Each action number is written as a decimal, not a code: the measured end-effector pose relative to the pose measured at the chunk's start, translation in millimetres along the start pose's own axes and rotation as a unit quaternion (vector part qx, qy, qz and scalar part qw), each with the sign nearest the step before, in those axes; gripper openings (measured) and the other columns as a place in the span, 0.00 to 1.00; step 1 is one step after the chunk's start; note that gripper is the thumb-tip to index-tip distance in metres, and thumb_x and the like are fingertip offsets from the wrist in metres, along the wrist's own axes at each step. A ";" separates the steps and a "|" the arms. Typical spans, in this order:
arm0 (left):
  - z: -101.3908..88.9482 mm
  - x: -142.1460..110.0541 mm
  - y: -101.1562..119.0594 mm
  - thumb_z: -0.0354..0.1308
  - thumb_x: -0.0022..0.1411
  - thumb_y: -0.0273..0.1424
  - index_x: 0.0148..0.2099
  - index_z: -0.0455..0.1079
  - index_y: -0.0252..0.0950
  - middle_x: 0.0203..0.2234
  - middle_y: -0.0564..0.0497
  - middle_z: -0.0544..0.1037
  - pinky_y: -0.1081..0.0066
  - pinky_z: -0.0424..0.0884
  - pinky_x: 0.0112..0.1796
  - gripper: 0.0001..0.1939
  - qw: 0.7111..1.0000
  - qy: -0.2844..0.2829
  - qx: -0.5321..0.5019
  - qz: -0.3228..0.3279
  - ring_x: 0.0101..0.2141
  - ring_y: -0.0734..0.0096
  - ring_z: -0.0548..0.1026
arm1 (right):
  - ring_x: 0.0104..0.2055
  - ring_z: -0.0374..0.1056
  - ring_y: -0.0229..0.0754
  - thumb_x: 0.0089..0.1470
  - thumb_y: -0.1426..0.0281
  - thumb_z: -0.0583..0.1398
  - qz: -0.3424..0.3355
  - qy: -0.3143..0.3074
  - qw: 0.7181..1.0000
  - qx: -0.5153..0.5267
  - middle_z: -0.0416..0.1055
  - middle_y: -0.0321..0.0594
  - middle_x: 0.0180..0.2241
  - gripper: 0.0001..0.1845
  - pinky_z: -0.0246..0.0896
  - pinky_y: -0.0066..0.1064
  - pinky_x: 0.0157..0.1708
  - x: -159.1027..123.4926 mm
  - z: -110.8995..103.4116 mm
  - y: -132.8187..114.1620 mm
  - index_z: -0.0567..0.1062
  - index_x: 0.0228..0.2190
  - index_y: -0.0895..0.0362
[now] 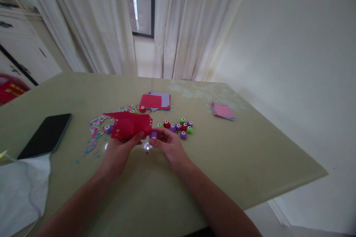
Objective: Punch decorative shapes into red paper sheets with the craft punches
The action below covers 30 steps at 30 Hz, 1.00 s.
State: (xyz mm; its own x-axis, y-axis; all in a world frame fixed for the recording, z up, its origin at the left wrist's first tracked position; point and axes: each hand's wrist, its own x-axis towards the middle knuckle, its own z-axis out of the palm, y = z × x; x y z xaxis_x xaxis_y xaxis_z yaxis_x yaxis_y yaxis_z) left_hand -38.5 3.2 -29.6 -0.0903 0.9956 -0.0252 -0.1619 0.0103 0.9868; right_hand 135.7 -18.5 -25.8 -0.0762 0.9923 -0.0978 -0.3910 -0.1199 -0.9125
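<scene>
1. Left hand (118,152) pinches the red paper (132,124) above the desk (222,163)
2. Right hand (171,146) pinches a small purple punch (152,134) at the paper's right edge
3. More coloured punches (184,127) lie beyond the right hand

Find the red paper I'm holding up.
In the head view, the red paper is left of centre, above the table, held in your left hand and just left of your right hand.

No Readable Text

We find no word, label, brand or number that we can read. Beyond the left edge of the table (250,163), a red item (6,96) bears yellow marks (15,89), too blurred for us.
</scene>
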 end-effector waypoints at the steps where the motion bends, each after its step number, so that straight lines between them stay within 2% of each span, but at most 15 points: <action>1: -0.1 -0.3 0.1 0.79 0.51 0.42 0.45 0.82 0.36 0.37 0.47 0.87 0.70 0.77 0.33 0.23 1.000 -0.001 0.011 0.004 0.33 0.63 0.82 | 0.38 0.77 0.42 0.39 0.62 0.80 -0.004 0.003 1.000 0.000 0.83 0.37 0.37 0.26 0.72 0.37 0.47 -0.3 0.8 -0.1 0.85 0.42 0.52; 8: 0.7 -0.4 4.9 0.77 0.52 0.43 0.42 0.82 0.35 0.33 0.47 0.86 0.68 0.76 0.33 0.21 0.999 0.009 0.042 0.015 0.31 0.61 0.81 | 0.39 0.75 0.41 0.39 0.65 0.80 -0.021 0.012 1.000 0.005 0.81 0.36 0.37 0.24 0.72 0.37 0.47 -1.6 6.7 0.9 0.84 0.40 0.53; 15: 4.6 -6.3 9.2 0.77 0.50 0.40 0.41 0.82 0.38 0.34 0.48 0.86 0.67 0.78 0.34 0.18 0.999 0.027 0.015 0.020 0.31 0.61 0.82 | 0.41 0.75 0.43 0.41 0.63 0.79 -0.031 0.009 0.999 -0.016 0.82 0.38 0.39 0.25 0.72 0.38 0.46 -7.7 10.2 -4.1 0.84 0.43 0.52; 19: 4.8 -10.3 16.8 0.74 0.51 0.43 0.35 0.82 0.39 0.28 0.48 0.85 0.67 0.76 0.31 0.14 0.993 0.041 0.104 0.026 0.28 0.60 0.81 | 0.40 0.75 0.42 0.45 0.60 0.77 -0.029 0.023 0.999 -0.012 0.82 0.39 0.40 0.21 0.71 0.38 0.46 -7.3 10.2 -4.6 0.84 0.41 0.52; 23: 4.2 -10.7 24.7 0.73 0.50 0.45 0.31 0.81 0.41 0.27 0.48 0.85 0.65 0.76 0.31 0.13 0.986 0.042 0.157 0.043 0.28 0.58 0.81 | 0.39 0.74 0.42 0.43 0.61 0.78 -0.034 0.027 0.999 -0.008 0.83 0.38 0.40 0.24 0.70 0.37 0.45 -6.8 10.8 -2.6 0.85 0.43 0.51; 30: -3.1 -6.3 17.6 0.72 0.51 0.47 0.35 0.82 0.42 0.31 0.48 0.86 0.63 0.77 0.35 0.15 0.981 0.058 0.185 0.029 0.32 0.53 0.82 | 0.39 0.73 0.44 0.44 0.59 0.78 -0.033 0.037 0.998 -0.039 0.82 0.39 0.39 0.27 0.70 0.39 0.44 -7.3 9.6 -3.1 0.86 0.47 0.50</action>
State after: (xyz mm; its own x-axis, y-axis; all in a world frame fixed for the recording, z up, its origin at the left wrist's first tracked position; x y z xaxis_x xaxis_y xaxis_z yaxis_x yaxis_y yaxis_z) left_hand -43.9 -3.2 -12.5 -0.2028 0.9786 0.0357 0.2118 0.0082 0.9773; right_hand 128.6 -25.7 -18.4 0.0160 0.9980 -0.0618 -0.3204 -0.0535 -0.9458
